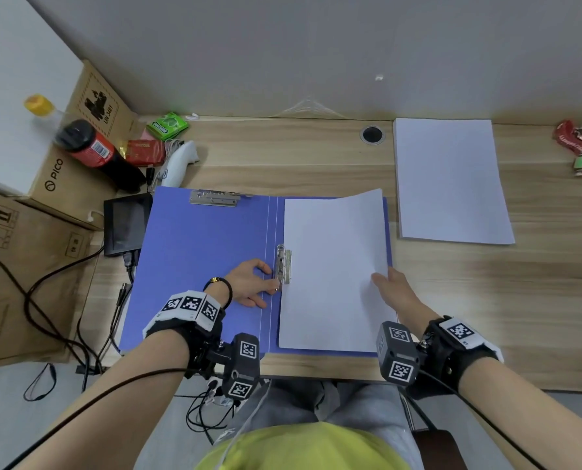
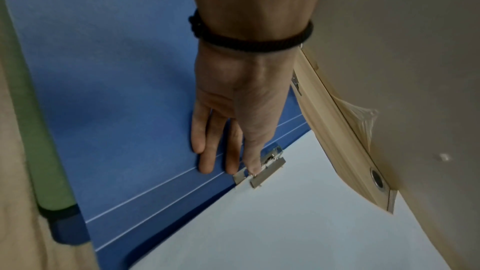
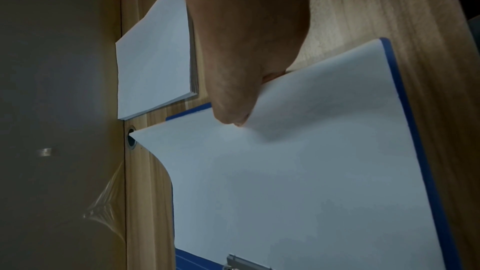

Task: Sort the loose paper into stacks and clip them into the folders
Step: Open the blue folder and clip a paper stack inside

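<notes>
An open blue folder [image 1: 198, 266] [image 2: 116, 110] lies on the wooden desk. White sheets of paper [image 1: 333, 266] [image 2: 285, 223] [image 3: 298, 182] lie on its right half, their left edge at the metal spine clip [image 1: 284, 264] [image 2: 267, 169] [image 3: 241, 262]. My left hand [image 1: 269, 278] [image 2: 228, 163] rests flat on the folder with straight fingers, one fingertip pressing the clip's lever. My right hand [image 1: 384, 278] [image 3: 239, 118] pinches the paper's right edge, and the far right corner curls upward. A loose stack of white paper [image 1: 452, 181] [image 3: 153, 59] sits to the right of the folder.
A second metal clip [image 1: 215, 198] sits at the top of the folder's left half. Cardboard boxes [image 1: 55, 174], a dark bottle [image 1: 96, 150], a black device [image 1: 127, 223] and a white controller [image 1: 177, 164] crowd the left. A cable hole [image 1: 372, 134] and a red item [image 1: 577, 144] lie by the wall.
</notes>
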`<state>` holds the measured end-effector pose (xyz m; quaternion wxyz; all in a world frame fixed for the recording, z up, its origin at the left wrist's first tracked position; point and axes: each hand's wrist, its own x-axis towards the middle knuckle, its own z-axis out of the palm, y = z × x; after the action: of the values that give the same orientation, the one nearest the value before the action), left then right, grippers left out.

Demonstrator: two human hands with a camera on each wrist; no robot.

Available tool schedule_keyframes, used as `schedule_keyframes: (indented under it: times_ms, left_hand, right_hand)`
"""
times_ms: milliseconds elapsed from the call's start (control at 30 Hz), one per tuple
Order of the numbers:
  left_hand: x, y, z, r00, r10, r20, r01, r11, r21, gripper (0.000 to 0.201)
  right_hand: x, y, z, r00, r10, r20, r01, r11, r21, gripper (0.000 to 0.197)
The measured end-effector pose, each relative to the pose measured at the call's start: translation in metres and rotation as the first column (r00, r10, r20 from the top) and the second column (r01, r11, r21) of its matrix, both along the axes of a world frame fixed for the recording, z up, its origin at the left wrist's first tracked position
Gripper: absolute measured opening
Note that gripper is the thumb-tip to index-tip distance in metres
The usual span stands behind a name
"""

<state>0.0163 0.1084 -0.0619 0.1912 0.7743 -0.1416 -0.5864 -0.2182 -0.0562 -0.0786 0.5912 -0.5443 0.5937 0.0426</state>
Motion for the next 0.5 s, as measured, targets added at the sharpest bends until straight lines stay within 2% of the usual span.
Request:
schedule_keyframes:
  times_ms: [267,367,500]
  left_hand:
    - [-0.009,-0.003,-0.016,0.945,-0.156,0.289,0.167,0.986,-0.014,0.024]
    - [-0.008,-0.004,-0.016,0.944,-0.170,0.282,0.181,0.983,-0.014,0.021]
    - [-0.004,-0.008,-0.013,0.970,-0.120,0.212,0.127,0.992,-0.017,0.020]
  right_hand:
    - [-0.003,0.000,0.001,0.999,-0.024,0.043,0.024,1.000,0.003,0.048]
    - [-0.004,0.001,0.000,0.998,-0.022,0.061,0.022,1.000,0.002,0.048]
    - [-0.010,-0.005,0.004,0.992,-0.065,0.107,0.070,0.997,-0.042,0.040]
